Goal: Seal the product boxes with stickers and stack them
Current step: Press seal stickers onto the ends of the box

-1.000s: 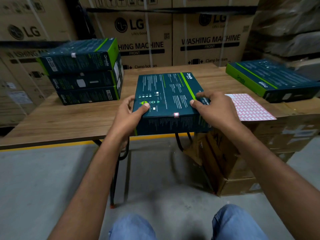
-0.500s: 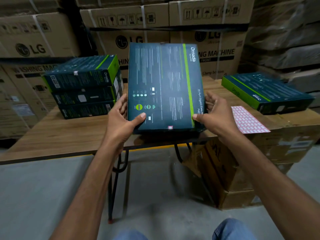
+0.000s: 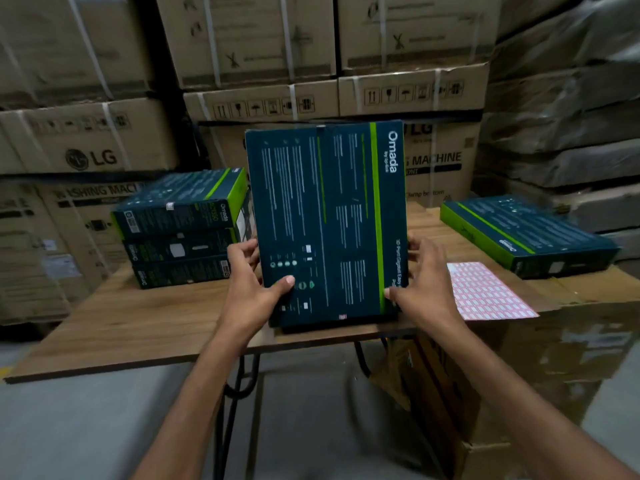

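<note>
The dark teal product box (image 3: 325, 220) stands nearly upright over the near edge of the wooden counter (image 3: 138, 317), its printed face toward the camera. "Omada" runs in white letters down its upper right corner, beside a bright green stripe. The fine print in columns is too blurred to read. A small red-and-white sticker (image 3: 342, 317) sits at the middle of its lower edge. The left hand (image 3: 249, 285) grasps the box's left side, thumb laid across the face and fingers curled behind. The right hand (image 3: 422, 282) clasps the right side, thumb on the green stripe. To the left, three matching boxes form a stack (image 3: 180, 233), and "Omada" shows on the top one's side. A red-and-white sticker sheet (image 3: 488, 292) lies flat just right of the right hand, and a further box (image 3: 526, 237) lies flat beyond it. Behind stand strapped brown cartons (image 3: 90, 140) marked "LG", one reading "MACHINE".
</note>
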The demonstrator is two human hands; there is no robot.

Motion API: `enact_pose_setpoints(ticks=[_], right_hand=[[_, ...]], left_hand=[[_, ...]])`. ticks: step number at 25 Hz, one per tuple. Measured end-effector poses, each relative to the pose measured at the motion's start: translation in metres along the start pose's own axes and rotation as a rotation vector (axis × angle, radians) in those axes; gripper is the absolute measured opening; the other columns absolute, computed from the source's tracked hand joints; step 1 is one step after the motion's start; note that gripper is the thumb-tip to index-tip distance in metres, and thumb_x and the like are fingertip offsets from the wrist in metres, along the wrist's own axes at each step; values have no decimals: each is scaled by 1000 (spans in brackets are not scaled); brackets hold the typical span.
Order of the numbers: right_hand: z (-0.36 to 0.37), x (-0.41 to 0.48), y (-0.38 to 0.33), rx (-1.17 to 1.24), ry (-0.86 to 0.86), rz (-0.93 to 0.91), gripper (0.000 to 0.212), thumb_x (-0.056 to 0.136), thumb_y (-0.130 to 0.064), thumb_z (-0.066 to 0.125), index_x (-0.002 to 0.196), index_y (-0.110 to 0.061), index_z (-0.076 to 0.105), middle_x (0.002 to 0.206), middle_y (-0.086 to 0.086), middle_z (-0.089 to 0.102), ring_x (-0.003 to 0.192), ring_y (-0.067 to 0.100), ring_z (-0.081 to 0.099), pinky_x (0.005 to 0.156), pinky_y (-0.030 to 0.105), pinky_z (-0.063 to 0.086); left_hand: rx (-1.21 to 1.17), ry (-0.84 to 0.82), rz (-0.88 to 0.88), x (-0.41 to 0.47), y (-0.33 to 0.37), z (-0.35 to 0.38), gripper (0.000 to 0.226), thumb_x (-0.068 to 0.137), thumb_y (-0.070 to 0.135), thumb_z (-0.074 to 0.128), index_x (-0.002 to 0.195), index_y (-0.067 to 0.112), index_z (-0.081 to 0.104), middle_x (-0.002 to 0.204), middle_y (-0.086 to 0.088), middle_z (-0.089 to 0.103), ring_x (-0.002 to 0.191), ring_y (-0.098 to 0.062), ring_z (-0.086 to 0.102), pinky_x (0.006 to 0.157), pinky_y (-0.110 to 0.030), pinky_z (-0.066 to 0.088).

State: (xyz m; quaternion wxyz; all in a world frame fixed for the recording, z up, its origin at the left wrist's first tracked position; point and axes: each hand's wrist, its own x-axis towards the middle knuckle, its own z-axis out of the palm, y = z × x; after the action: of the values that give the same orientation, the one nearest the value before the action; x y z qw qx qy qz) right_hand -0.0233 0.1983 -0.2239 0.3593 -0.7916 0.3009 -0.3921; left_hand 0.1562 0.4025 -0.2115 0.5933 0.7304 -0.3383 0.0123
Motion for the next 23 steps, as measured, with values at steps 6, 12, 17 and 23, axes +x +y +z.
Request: enact_pose_setpoints(ticks=[6, 12, 17, 23], right_hand=[[-10, -2, -23, 68, -27, 20, 83, 87, -27, 84, 143, -26, 22, 122, -14, 45, 110, 12, 50, 97, 40, 47], [-23, 6, -58, 116, 140, -217, 104, 77, -28, 91, 153, -30, 21, 144, -5, 52, 129, 17, 53, 102, 40, 49], [-32, -3, -73, -76, 374, -486, 124, 76, -19, 92, 164, -15, 5, 170, 11, 18, 156, 25, 23, 115, 43, 40], [-48, -6, -98, -322, 421, -739, 63, 87, -25, 81, 145, -16, 57, 155, 9, 48, 145, 32, 39, 117, 45, 39]], left_hand=[[88, 106, 86, -4, 0, 3, 83, 82, -5, 83, 137, 26, 28, 139, 6, 45, 131, -16, 54, 107, -32, 55], [65, 103, 294, -9, 58, -10, 108, 82, 43, 81, 161, 28, 9, 156, 17, 32, 140, 6, 39, 109, -4, 31], [380, 273, 811, 6, 110, -31, 76, 90, 22, 81, 154, 13, 42, 169, -14, 24, 159, -29, 22, 128, -46, 29], [617, 121, 796, 4, 124, -42, 55, 88, 40, 76, 136, 19, 59, 161, -1, 46, 157, -26, 29, 120, -59, 35]])
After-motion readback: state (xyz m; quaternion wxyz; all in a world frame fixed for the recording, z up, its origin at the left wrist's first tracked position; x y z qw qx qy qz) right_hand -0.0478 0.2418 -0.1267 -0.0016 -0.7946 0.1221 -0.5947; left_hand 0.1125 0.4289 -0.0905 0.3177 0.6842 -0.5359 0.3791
